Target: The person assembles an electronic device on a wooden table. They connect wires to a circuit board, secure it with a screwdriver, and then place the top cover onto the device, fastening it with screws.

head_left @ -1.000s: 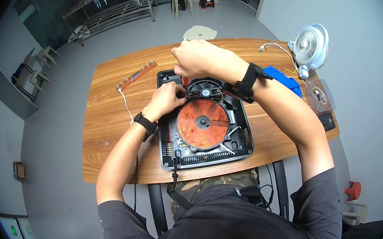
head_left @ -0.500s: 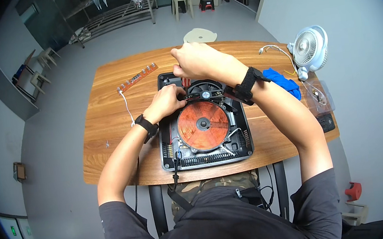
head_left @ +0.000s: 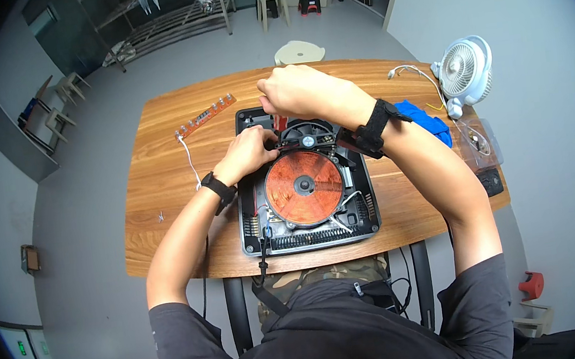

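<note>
An opened induction cooker (head_left: 243, 216) lies on the wooden table in front of me, its round copper coil (head_left: 285, 192) facing up. Behind the coil sits a black cooling fan (head_left: 308, 141) with a light round hub. My right hand (head_left: 295, 92) is closed over a red-handled screwdriver (head_left: 280, 121), held upright beside the fan's upper left; its tip is hidden. At the fan's left edge, my left hand (head_left: 250, 150) has its fingers curled in and pressed together. What they pinch, if anything, cannot be made out.
Left of the cooker is an orange strip board (head_left: 206, 116) with several knobs and a white cable. Small screws (head_left: 160, 216) lie nearer. On the right are a white fan (head_left: 463, 71), a blue cloth (head_left: 426, 123), a clear box (head_left: 489, 146) and a black object (head_left: 491, 183).
My right wrist has turned slightly, its forearm shifting a little to the right, and more of the red handle shows. My left hand stays at the fan's edge.
</note>
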Demonstrator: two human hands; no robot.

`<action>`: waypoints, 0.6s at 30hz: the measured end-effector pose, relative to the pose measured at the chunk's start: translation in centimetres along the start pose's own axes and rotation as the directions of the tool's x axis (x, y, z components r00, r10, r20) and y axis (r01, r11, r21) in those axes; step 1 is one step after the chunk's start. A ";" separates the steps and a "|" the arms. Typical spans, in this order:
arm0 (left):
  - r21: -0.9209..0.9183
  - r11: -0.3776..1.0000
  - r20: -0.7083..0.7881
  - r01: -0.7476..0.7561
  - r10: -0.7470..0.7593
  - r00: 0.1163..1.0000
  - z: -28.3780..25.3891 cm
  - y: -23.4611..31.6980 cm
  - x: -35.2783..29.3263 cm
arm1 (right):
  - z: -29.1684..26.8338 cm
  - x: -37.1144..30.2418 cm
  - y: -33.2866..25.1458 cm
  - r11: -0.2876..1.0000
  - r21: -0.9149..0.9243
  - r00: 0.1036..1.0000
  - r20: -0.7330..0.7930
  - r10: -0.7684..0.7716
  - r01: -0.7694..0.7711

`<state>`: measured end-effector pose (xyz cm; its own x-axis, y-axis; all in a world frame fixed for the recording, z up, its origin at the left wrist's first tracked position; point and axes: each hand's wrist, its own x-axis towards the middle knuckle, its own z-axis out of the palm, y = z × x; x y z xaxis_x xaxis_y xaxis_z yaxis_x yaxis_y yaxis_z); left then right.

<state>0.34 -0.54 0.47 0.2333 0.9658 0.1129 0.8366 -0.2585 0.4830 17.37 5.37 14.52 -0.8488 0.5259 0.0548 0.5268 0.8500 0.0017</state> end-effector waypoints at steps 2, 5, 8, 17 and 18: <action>0.012 1.000 0.016 0.016 -0.016 1.000 -0.2 -0.1 0.0 | -0.4 0.1 0.0 1.000 -0.014 0.999 0.041 0.010 -0.010; 0.012 1.000 0.031 0.009 -0.009 0.999 -0.3 -0.2 0.1 | -0.6 -1.2 0.0 0.999 0.001 0.998 -0.054 -0.039 0.039; 0.011 1.000 0.012 -0.005 0.005 1.000 -0.1 -0.3 0.2 | -1.5 -2.0 0.5 0.991 0.038 0.992 -0.028 -0.124 0.125; 0.002 1.000 0.015 0.013 -0.013 1.000 0.1 -0.5 0.1 | -0.3 -0.6 0.3 0.997 0.039 0.998 -0.016 -0.066 0.067; 0.000 1.000 0.023 0.013 -0.013 1.000 0.0 -0.5 0.2 | -0.1 -0.3 0.0 0.998 0.007 0.997 -0.032 -0.065 0.065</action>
<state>-0.02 -0.26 0.25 0.2341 0.9684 0.0865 0.8395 -0.2462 0.4844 17.63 5.18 14.62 -0.8793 0.4684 0.0861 0.4701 0.8826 -0.0015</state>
